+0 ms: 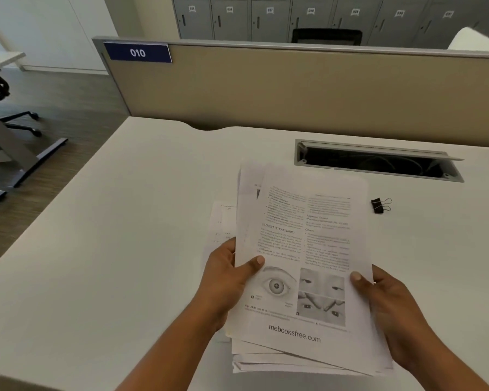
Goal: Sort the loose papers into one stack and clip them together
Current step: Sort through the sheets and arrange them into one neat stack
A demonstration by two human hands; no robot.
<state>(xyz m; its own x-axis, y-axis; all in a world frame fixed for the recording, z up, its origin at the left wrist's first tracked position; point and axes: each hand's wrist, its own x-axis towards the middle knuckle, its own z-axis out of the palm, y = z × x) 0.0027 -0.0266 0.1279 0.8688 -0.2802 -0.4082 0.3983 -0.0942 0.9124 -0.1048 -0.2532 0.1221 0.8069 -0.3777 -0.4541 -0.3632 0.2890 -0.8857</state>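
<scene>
Papers [302, 266] gripped between left hand [226, 280] and right hand [390, 303].

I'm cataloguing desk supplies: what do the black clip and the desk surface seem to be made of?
The binder clip looks like black-coated sheet metal with bare wire handles, which glint silver. The desk looks like matte off-white laminate, smooth and without grain; what lies beneath can't be told.

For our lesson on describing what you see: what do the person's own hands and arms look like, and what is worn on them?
Both arms are bare to the frame's edge, with no sleeves. The left hand and right hand show no gloves, rings, watch or bracelet. The visible thumbnails are short and unpainted.
</scene>
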